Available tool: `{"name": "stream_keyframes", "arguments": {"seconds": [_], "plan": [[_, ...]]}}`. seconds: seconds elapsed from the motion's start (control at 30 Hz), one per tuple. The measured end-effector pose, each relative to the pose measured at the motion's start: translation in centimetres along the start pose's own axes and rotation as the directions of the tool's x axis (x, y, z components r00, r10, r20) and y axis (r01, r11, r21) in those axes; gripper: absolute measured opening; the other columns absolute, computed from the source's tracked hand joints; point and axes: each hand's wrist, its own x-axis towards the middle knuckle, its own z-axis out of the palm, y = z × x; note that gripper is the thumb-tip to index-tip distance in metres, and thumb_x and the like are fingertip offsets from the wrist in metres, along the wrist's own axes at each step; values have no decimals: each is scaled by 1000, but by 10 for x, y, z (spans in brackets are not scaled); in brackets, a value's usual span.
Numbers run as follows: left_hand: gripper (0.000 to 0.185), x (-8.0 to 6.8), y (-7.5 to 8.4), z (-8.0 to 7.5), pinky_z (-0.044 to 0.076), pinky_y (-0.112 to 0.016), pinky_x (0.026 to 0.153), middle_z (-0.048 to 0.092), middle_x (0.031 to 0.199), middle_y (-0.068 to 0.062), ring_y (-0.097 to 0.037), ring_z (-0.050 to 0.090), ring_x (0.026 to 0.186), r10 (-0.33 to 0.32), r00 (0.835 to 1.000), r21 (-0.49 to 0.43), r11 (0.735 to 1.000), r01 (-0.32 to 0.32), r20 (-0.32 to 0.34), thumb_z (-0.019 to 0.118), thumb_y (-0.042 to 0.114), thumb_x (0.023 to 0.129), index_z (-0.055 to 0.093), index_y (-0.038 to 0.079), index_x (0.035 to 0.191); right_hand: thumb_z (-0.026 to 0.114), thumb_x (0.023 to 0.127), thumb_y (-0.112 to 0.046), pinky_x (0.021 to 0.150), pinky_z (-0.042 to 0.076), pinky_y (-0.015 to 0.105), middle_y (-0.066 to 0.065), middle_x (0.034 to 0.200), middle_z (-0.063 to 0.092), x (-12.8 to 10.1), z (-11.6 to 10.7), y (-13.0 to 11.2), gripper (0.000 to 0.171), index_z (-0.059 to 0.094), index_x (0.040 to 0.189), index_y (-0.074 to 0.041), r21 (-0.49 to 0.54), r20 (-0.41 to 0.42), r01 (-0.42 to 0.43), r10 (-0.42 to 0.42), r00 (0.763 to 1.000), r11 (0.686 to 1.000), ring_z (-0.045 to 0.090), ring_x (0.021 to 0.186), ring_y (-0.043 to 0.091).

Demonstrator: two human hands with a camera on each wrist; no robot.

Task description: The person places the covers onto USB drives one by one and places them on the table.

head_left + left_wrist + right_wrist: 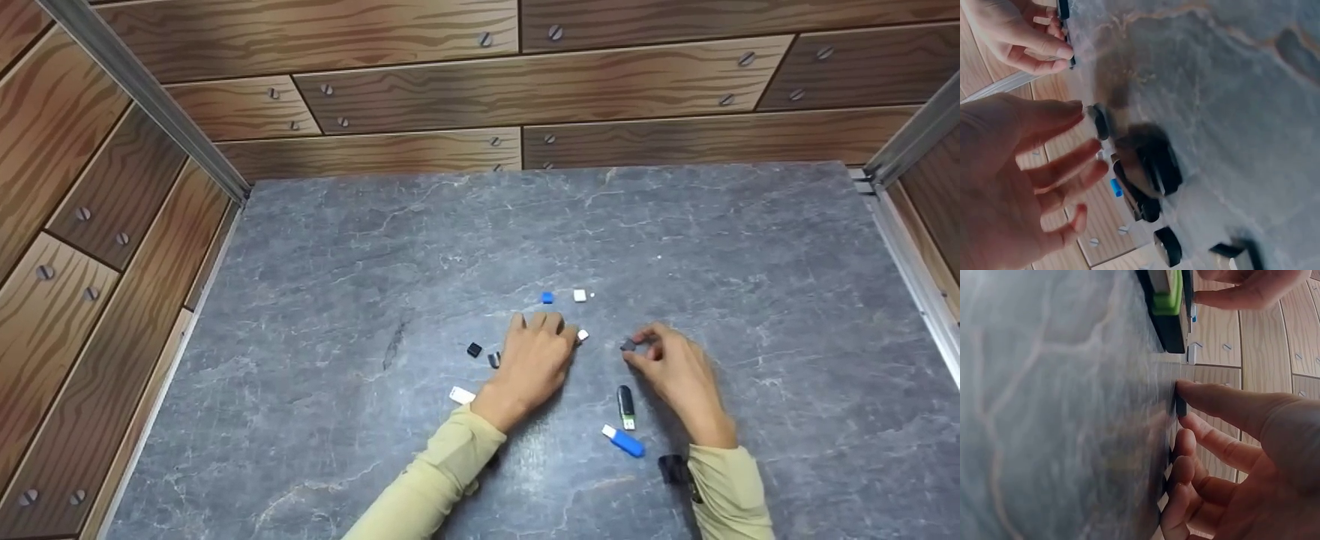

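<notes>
Small dark cap (628, 345) sits at the fingertips of the right hand (675, 371), whose curled thumb and forefinger pinch it low against the grey stone tabletop (337, 300); taking that cap as the landmark, nearest the person and below it lie a blue USB stick (624, 441) with its white end uncovered, and just beyond that a black-and-green USB stick (625, 407), both between the two beige sleeves; a white stick (462, 395) lies nearer and well left of the cap; the left hand (534, 360), left of the cap, rests flat on the tabletop with fingers spread and holds nothing; a white cap (583, 336) lies just beside its fingertips; a black cap (474, 349) lies further left; beyond the dark cap sit a blue cap (547, 298) and another white cap (580, 295).
</notes>
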Motion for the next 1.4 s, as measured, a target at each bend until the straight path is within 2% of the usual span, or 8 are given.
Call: {"name": "stream_keyframes", "arguments": {"seconds": [0.13,0.23,0.47,0.6,0.73,0.83,1.1,1.4], "plan": [[28,1,2,4,41,-35,80,68,104,2,-19,59,97,-79,997,25,997,79,-8,74,45,95,74,19,103,79,94,-21,68,44,31,7,84,72,0,1,-1,28,72,114,-2,18,9,-1,0,1000,1000,58,71,15],[28,1,3,7,41,-35,79,69,102,2,-18,59,95,-109,994,40,993,110,-27,77,46,92,76,19,97,79,94,-21,71,47,31,11,90,76,0,1,-3,28,74,113,-1,47,6,2,-2,1000,999,64,76,16],[13,1,1,10,36,-34,74,68,89,4,-18,58,86,-98,985,37,994,104,-142,72,28,91,73,18,83,81,93,-19,77,57,30,17,104,81,0,-1,-10,28,76,114,-1,120,-15,54,-53,999,991,76,87,26],[14,-1,-1,5,37,-34,75,73,83,5,-17,63,79,-117,978,-65,992,108,-173,75,31,91,73,19,84,81,93,-16,82,63,34,20,105,81,1,0,-13,28,76,115,1,168,5,86,-88,996,982,79,92,30],[13,-4,-6,-2,38,-29,77,76,83,6,-12,66,75,-101,983,-234,970,63,-153,78,31,93,76,19,94,80,94,-15,83,64,27,21,107,80,1,1,-16,29,75,117,3,233,35,94,-105,994,968,79,96,31],[16,-7,-10,-4,39,-27,80,78,89,7,-10,67,79,-56,989,-295,955,14,-135,78,31,94,77,18,103,80,94,-14,81,62,19,20,107,80,0,1,-17,30,75,117,3,273,37,101,-116,993,957,79,95,29],[21,-14,-21,-5,45,-30,87,78,97,6,-11,67,88,46,989,-313,946,-89,-141,75,31,97,76,17,113,80,92,-8,81,59,14,20,107,80,-2,0,-16,30,74,119,3,301,40,164,-184,982,940,79,93,24],[20,-17,-25,-4,45,-30,82,77,102,8,-12,66,91,109,982,-255,956,-146,-155,73,31,97,77,19,113,81,91,-9,83,60,17,15,104,80,-3,0,-16,30,74,118,1,310,81,189,-224,971,932,76,91,15]]}}
